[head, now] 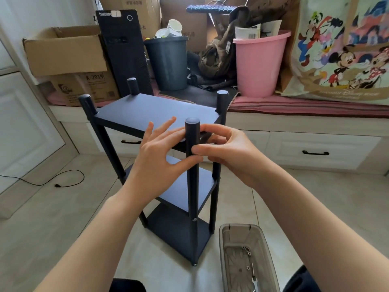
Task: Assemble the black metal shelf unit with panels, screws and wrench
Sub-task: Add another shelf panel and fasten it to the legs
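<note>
A black metal shelf unit (151, 111) stands upright on the tiled floor, with three dark panels between four round posts. Both hands meet at the nearest post (192, 131), just below the top panel's front corner. My left hand (160, 152) has its fingers spread against the panel edge, and its thumb touches the post. My right hand (223, 148) pinches at the post with thumb and forefinger; whatever small part is between them is hidden. A screw head (195, 219) shows lower on that post. A wrench (254, 279) lies in the clear tray (223, 245).
The tray at my lower right holds several small nuts and screws (246, 249). Behind the shelf a low bench (294, 106) carries cardboard boxes, a black computer tower (124, 51), a dark bin (168, 62) and a pink bucket (259, 64). A black cable (63, 182) lies on the floor at left.
</note>
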Demonstrator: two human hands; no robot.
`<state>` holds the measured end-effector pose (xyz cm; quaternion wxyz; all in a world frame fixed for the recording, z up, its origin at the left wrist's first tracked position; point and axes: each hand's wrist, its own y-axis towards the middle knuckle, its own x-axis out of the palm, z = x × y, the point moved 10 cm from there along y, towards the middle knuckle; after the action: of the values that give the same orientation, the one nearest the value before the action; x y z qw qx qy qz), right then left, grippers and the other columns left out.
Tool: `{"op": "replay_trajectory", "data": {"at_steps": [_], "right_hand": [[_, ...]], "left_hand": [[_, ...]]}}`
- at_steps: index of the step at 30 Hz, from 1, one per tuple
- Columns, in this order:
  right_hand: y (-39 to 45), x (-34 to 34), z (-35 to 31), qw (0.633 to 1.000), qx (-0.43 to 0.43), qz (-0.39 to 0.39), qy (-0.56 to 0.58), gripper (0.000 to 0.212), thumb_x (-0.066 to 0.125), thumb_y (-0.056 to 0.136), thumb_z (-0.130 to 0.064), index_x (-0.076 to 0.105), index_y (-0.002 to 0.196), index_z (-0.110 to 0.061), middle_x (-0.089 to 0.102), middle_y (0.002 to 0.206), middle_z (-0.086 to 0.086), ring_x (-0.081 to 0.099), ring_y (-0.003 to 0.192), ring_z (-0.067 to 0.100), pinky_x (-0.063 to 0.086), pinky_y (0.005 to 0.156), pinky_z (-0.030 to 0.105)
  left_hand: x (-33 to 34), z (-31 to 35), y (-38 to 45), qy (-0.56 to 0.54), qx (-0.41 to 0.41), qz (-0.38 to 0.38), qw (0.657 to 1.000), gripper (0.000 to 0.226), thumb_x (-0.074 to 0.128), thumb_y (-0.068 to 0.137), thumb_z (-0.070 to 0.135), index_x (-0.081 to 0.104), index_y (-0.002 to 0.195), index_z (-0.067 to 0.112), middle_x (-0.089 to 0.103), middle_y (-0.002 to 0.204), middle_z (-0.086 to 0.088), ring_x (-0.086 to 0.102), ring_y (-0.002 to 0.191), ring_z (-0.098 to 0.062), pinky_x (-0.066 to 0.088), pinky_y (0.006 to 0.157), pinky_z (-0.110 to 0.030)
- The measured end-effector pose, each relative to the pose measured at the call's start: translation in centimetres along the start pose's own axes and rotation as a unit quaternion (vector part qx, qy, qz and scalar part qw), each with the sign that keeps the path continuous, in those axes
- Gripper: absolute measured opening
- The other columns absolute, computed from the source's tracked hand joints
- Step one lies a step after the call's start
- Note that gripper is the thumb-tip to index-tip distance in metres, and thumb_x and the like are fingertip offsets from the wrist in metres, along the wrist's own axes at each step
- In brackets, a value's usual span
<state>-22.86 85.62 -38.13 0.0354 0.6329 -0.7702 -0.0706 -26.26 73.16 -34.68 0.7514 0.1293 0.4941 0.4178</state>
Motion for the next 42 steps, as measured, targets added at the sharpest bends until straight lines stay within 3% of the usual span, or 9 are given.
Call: {"op": "replay_trajectory", "data": {"at_steps": [4,10,14,21,24,27,29,33,42], "right_hand": [[-0.1,-0.2,0.1,1.0,0.014,0.003,-0.023,0.034,0.081,0.077,-0.027,0.073,0.108,-0.036,0.072,0.091,0.003,0.068,0.085,0.01,0.053,0.073,0.022],[-0.2,-0.6,0.5,0.999,0.039,0.023,-0.023,0.026,0.071,0.082,-0.044,0.072,0.108,-0.042,0.07,0.108,0.006,0.066,0.094,0.009,0.051,0.076,0.025],[-0.1,-0.8,0.3,0.998,0.037,0.025,-0.047,0.017,0.07,0.087,-0.043,0.071,0.103,-0.048,0.072,0.098,-0.005,0.067,0.093,0.008,0.052,0.078,0.026],[-0.4,-0.7,0.4,0.999,0.04,0.024,-0.011,0.024,0.066,0.091,-0.038,0.07,0.115,-0.038,0.071,0.108,0.003,0.068,0.094,0.016,0.053,0.074,0.022],[-0.5,-1.1,0.5,0.998,0.045,0.038,0.017,0.026,0.059,0.096,-0.039,0.068,0.119,-0.032,0.07,0.113,0.004,0.067,0.091,0.017,0.053,0.074,0.023],[-0.5,-1.7,0.6,0.995,0.051,0.056,0.058,0.029,0.052,0.098,-0.042,0.064,0.123,-0.033,0.072,0.106,0.007,0.065,0.087,0.016,0.052,0.077,0.029],[-0.6,-1.9,0.7,0.994,0.049,0.06,0.073,0.032,0.05,0.098,-0.044,0.058,0.128,-0.035,0.073,0.104,0.009,0.065,0.085,0.016,0.051,0.077,0.028],[-0.7,-1.7,0.8,0.994,0.043,0.045,0.088,0.04,0.049,0.099,-0.046,0.046,0.138,-0.037,0.073,0.109,0.009,0.069,0.089,0.017,0.054,0.076,0.027],[-2.5,-6.5,6.3,0.981,0.141,0.124,-0.039,0.029,0.042,0.105,-0.036,0.056,0.123,-0.019,0.077,0.092,0.002,0.073,0.089,0.019,0.059,0.078,0.033]], "left_hand": [[-0.2,-0.1,0.2,-0.002,-0.007,0.015,1.0,0.06,0.062,0.081,0.043,0.049,0.137,0.023,0.044,0.136,0.014,0.028,0.142,-0.009,0.002,0.123,-0.038],[-0.4,-0.1,0.1,0.012,-0.009,0.032,0.999,0.055,0.063,0.084,0.045,0.06,0.135,0.022,0.05,0.137,0.015,0.025,0.146,-0.01,-0.006,0.124,-0.052],[-0.3,-0.4,0.0,0.014,-0.029,0.034,0.999,0.047,0.064,0.085,0.05,0.055,0.128,0.037,0.047,0.136,0.021,0.025,0.145,-0.006,-0.009,0.121,-0.057],[0.0,-1.1,-0.2,0.011,-0.059,0.025,0.998,0.043,0.061,0.085,0.056,0.046,0.124,0.053,0.035,0.129,0.043,0.027,0.14,0.001,0.01,0.116,-0.07],[0.2,-1.1,-0.1,-0.002,-0.051,0.02,0.998,0.046,0.064,0.088,0.056,0.045,0.129,0.048,0.039,0.131,0.038,0.028,0.143,-0.005,0.025,0.117,-0.062],[0.2,-1.0,-0.1,-0.017,-0.035,0.025,0.999,0.051,0.061,0.083,0.05,0.049,0.131,0.039,0.038,0.128,0.039,0.027,0.14,-0.003,0.028,0.115,-0.034],[0.1,-0.9,-0.2,-0.021,-0.028,0.038,0.999,0.051,0.064,0.084,0.046,0.053,0.132,0.033,0.043,0.13,0.034,0.03,0.14,-0.005,0.028,0.112,-0.027],[-0.2,-0.5,-0.4,-0.011,-0.02,0.074,0.997,0.053,0.069,0.084,0.04,0.061,0.131,0.017,0.054,0.129,0.014,0.042,0.136,-0.014,0.037,0.11,-0.034],[0.0,-0.7,-0.4,-0.005,-0.018,0.083,0.996,0.053,0.069,0.085,0.04,0.066,0.128,0.011,0.056,0.127,0.012,0.045,0.135,-0.016,0.038,0.109,-0.033]]}}
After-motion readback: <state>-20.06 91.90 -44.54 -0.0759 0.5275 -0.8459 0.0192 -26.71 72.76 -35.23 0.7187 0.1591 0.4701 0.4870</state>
